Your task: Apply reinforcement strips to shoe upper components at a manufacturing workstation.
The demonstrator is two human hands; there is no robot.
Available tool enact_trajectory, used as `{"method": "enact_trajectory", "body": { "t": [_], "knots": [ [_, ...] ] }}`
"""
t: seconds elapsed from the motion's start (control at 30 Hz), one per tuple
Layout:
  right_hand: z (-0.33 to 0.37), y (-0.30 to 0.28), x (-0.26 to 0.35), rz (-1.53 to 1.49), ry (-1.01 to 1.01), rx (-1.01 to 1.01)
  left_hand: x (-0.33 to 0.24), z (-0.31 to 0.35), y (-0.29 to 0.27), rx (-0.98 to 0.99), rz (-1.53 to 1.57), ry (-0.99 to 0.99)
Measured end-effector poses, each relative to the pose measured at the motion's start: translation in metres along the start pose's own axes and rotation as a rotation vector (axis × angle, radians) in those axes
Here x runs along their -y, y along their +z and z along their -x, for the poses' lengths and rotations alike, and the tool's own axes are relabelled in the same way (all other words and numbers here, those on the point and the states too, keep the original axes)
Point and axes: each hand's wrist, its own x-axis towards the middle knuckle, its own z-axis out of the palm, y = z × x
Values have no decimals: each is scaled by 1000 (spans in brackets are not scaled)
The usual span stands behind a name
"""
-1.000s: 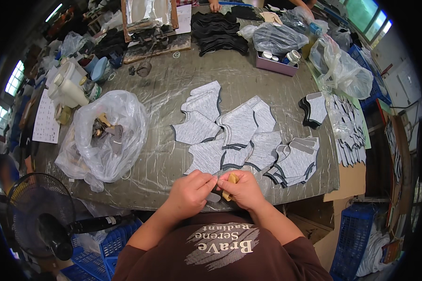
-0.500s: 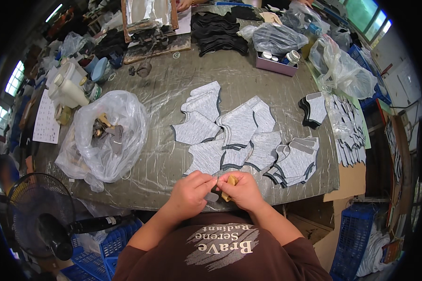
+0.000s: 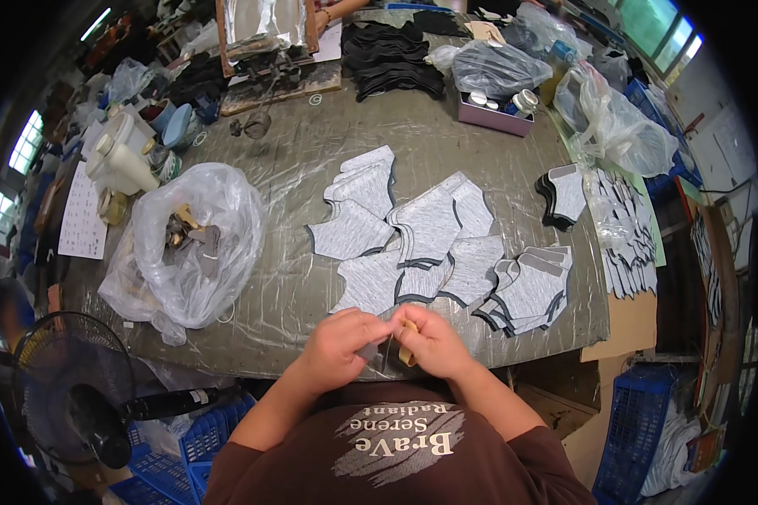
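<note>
My left hand (image 3: 338, 347) and my right hand (image 3: 436, 343) meet at the table's near edge, fingertips pinched together. Curled in my right hand is a yellowish-tan strip (image 3: 408, 358), perhaps a small roll of material. A small grey piece (image 3: 368, 351) shows under the fingers of my left hand. Whatever lies between the fingertips is too small to make out. Just beyond my hands lie overlapping stacks of light grey cut fabric pieces (image 3: 369, 282) with dark edges. Another stack, topped with darker grey strips (image 3: 539, 263), lies to the right.
On the left, a clear plastic bag (image 3: 240, 278) holds tan and grey scraps. Bottles (image 3: 128, 162) stand behind it. A purple box (image 3: 497, 120) and black pieces (image 3: 392, 59) sit at the back, near another person's arm (image 3: 345, 8). A fan (image 3: 72, 387) stands at lower left.
My right hand has shifted slightly left, closing the gap to my left fingertips. The tan strip has turned in its grip. At the back, the other person's arm reaches further into view.
</note>
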Motion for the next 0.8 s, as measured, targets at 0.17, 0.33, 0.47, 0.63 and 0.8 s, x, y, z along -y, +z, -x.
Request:
{"method": "enact_trajectory", "body": {
  "t": [0.17, 0.33, 0.47, 0.63, 0.8],
  "knots": [
    [2, 2, -12, -123, -3, -52, -1, 3, -4, 22, -105, 64],
    [12, -35, -6, -765, -315, -217, 40, 2, 6, -320, 29, 7],
    [48, -70, 12, -579, -585, -629, 48, 1, 8, -187, 678, -941],
    [129, -146, -3, 306, -816, -1529, 23, 27, 5, -56, 726, -1018],
    [221, -248, -104, 1049, 300, -1811, 28, 43, -4, -404, 916, -938]
  ]
}}
